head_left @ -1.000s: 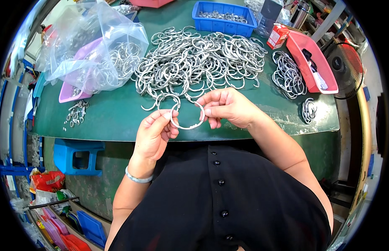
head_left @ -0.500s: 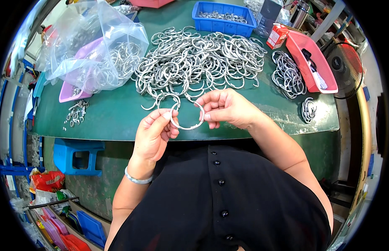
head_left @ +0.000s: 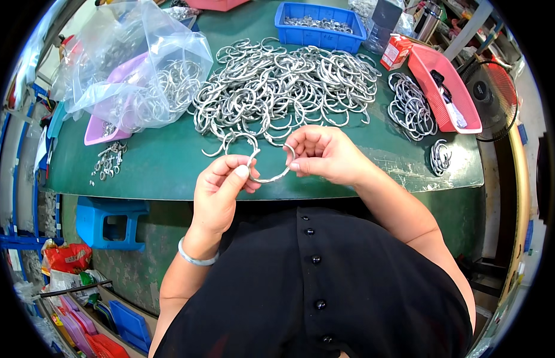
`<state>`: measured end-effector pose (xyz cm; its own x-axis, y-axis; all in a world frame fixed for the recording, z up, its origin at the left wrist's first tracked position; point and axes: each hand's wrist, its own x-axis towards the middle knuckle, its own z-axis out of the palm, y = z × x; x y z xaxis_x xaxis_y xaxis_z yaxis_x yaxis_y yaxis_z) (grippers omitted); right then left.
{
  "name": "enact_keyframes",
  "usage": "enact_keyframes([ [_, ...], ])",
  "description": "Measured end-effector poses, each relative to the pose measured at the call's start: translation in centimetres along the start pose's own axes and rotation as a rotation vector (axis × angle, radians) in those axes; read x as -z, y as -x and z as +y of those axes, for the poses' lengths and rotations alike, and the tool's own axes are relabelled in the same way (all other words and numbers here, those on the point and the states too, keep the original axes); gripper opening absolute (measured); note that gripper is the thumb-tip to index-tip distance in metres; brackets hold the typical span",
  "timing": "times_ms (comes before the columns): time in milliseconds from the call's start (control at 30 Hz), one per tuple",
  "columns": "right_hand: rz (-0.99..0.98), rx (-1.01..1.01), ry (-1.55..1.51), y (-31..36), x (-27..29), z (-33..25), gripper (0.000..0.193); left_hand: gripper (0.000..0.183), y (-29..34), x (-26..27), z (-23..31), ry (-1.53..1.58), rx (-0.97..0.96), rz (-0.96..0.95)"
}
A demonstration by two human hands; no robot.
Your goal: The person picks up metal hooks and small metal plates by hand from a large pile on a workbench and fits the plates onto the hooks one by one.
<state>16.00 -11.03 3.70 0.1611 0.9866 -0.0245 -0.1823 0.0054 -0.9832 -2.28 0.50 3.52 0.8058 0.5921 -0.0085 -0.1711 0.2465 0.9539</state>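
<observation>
Over the near edge of the green table (head_left: pixel 158 176), the left hand (head_left: pixel 218 191) pinches the left side of a silvery open ring (head_left: pixel 271 179) between thumb and fingers, and the right hand (head_left: pixel 328 156) pinches its right side; the ring's gap faces away from the person. Beyond lies a broad heap of similar rings (head_left: pixel 289 86), then a blue bin (head_left: pixel 316 39) holding small metal parts (head_left: pixel 319 24).

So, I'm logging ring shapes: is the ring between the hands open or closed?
Open: the ring, held by the left hand and right hand, shows a gap along its far side.
</observation>
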Motion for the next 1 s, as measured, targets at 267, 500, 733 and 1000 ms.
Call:
enact_keyframes([
  [267,0.088,0.328,0.334,0.3,0.2,0.5,0.011,0.011,0.2,0.4,-0.1,-0.364,-0.397,-0.163],
  [500,0.158,0.494,0.475,0.3,0.2,0.6,0.012,0.018,0.4,-0.3,0.7,-0.418,-0.45,-0.135],
  [733,0.176,0.575,0.565,0.4,0.4,0.6,0.016,0.019,0.2,0.2,0.2,-0.463,-0.508,-0.218],
  [1000,0.24,0.71,0.788,0.8,0.1,-0.1,0.02,0.019,-0.3,0.7,-0.7,-0.485,-0.521,-0.139],
])
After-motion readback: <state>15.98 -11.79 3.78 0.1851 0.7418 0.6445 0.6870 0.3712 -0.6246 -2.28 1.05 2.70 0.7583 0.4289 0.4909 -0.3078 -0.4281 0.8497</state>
